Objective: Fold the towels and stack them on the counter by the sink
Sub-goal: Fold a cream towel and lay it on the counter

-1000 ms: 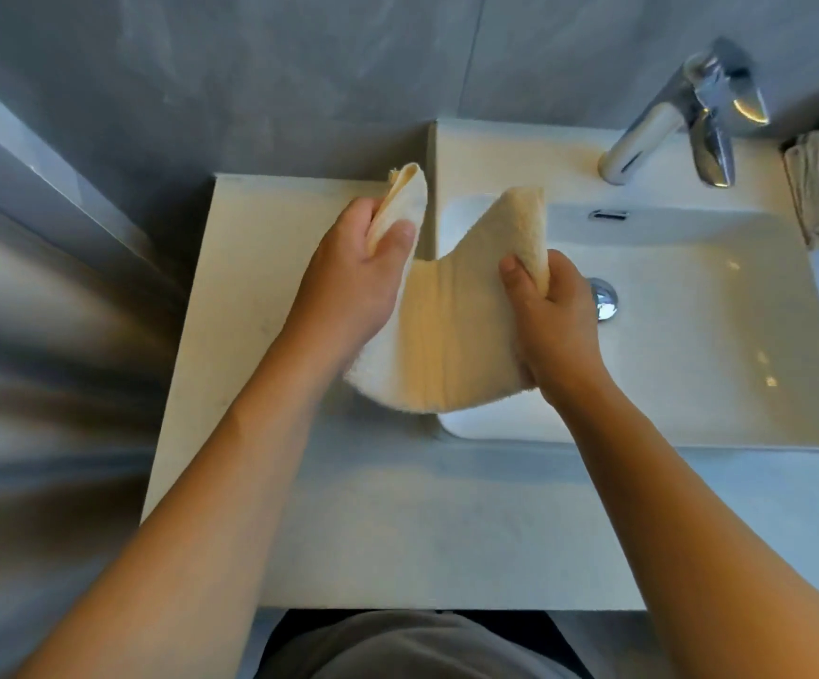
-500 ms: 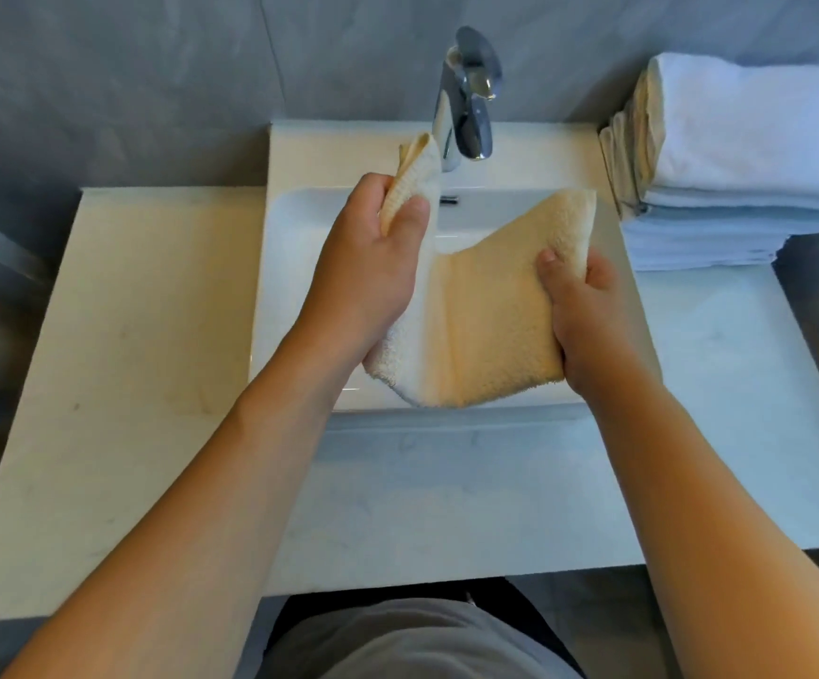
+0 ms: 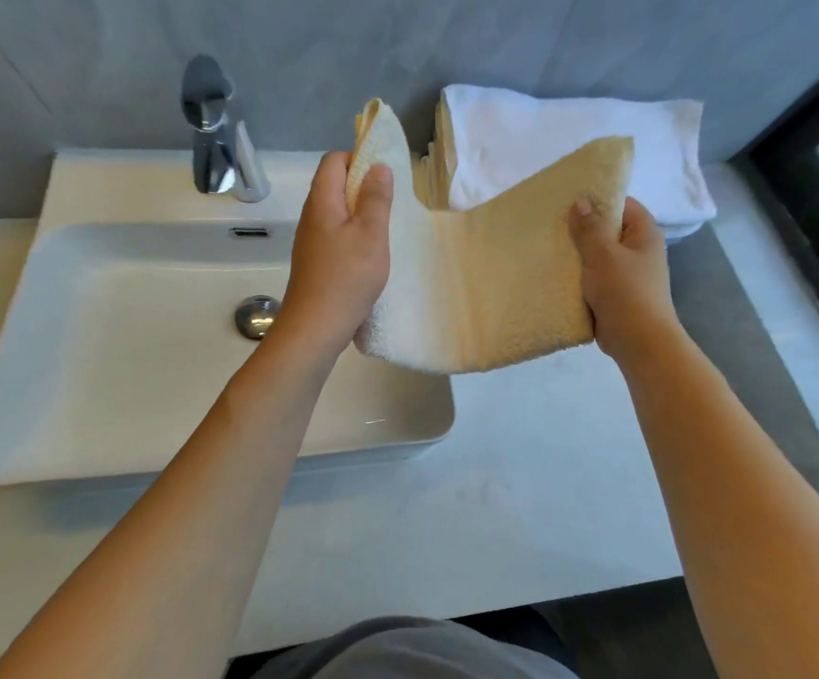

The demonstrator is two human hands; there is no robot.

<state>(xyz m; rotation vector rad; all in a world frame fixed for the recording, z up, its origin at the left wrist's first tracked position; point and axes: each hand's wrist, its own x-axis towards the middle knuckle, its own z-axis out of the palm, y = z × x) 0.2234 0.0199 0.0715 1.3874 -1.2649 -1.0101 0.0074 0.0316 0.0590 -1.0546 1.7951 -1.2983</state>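
A: Obs. 1 — cream towel (image 3: pixel 485 286), folded, held in the air over the right rim of the sink (image 3: pixel 103 345) and the counter (image 3: pixel 520 482). Where are the hands?

B: Left hand (image 3: pixel 343 257) grips the towel's left end, thumb curled over the front; that end stands up past the fist. Right hand (image 3: pixel 618 276) pinches the right end, thumb on the near face. The fingers of both hands are behind the cloth, unseen.

A: Layer count?

B: Cannot tell — the edges blur into one another.

A: Behind it?

B: Stack of towels (image 3: pixel 569 149) on the counter against the wall, white one on top. Its lower layers and front are partly hidden by the held towel. Faucet (image 3: pixel 216 139) blurred; drain plug (image 3: pixel 256 316) visible in the basin. A dark frame (image 3: pixel 809 154) is cut off at the right edge.
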